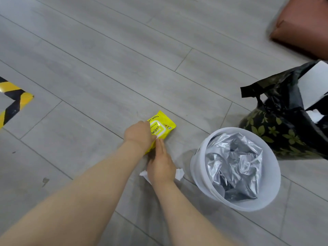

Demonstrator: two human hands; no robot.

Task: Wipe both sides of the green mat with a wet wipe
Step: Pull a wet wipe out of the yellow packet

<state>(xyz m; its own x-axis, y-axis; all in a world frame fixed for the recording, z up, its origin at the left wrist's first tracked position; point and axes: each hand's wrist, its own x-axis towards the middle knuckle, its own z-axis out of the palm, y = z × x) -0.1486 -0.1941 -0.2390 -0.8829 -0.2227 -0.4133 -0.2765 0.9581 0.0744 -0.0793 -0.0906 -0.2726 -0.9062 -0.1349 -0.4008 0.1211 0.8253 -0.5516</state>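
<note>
A yellow pack of baby wipes (166, 124) lies on the grey floor in the middle of the view. My left hand (139, 134) grips its near-left end, fingers curled at the white lid flap. My right hand (160, 166) is just below the pack, its forefinger stretched out and touching the pack's near edge. A white wet wipe (179, 174) is held under that palm, and its ends stick out on both sides of the hand. The green mat is not in view.
A white bin (198, 164) lined with a crumpled silver bag stands on the floor to the right of my hands. Behind it sits a black flower-patterned bag (276, 125). A brown cushion-like object (301, 25) is at the top right. Yellow-black hazard tape (14, 100) marks the floor at left.
</note>
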